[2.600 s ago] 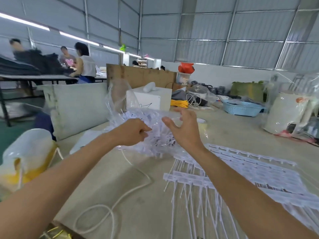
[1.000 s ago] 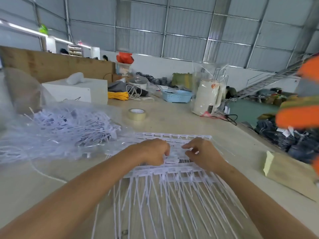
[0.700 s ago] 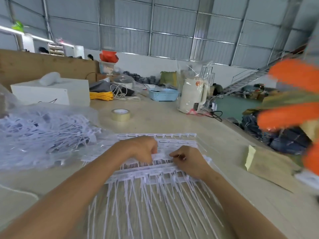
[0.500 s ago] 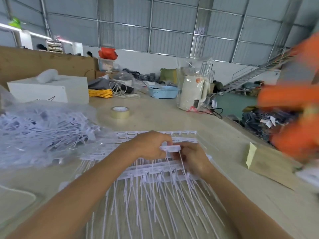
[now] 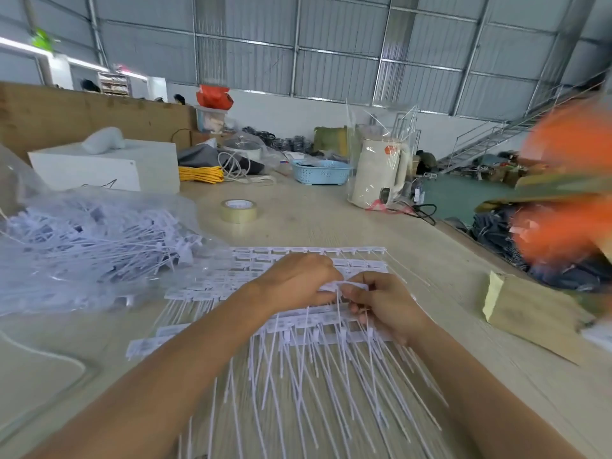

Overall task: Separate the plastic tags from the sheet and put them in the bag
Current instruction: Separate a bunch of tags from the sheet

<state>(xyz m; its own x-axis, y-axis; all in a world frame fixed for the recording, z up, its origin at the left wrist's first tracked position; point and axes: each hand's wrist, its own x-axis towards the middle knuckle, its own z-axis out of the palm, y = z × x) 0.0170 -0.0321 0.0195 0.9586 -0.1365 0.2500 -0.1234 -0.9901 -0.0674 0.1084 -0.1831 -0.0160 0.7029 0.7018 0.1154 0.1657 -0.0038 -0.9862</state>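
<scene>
Pinching one white plastic tag [image 5: 351, 286] between them, the left hand [image 5: 298, 283] and right hand [image 5: 385, 304] met over the sheets of tags [image 5: 308, 329] spread on the table [image 5: 331, 220], fingers curled on the tag's head while its thin tail hung down. Left of the sheets lay the clear bag [image 5: 86, 246], heaped with loose tags. Beyond the sheets sat a roll of tape [image 5: 238, 210], and farther still a blue basket [image 5: 320, 171].

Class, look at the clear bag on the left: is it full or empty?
Well filled, though how near full cannot be told. The bag bulges with a heap of loose white tags showing through the clear plastic.
</scene>
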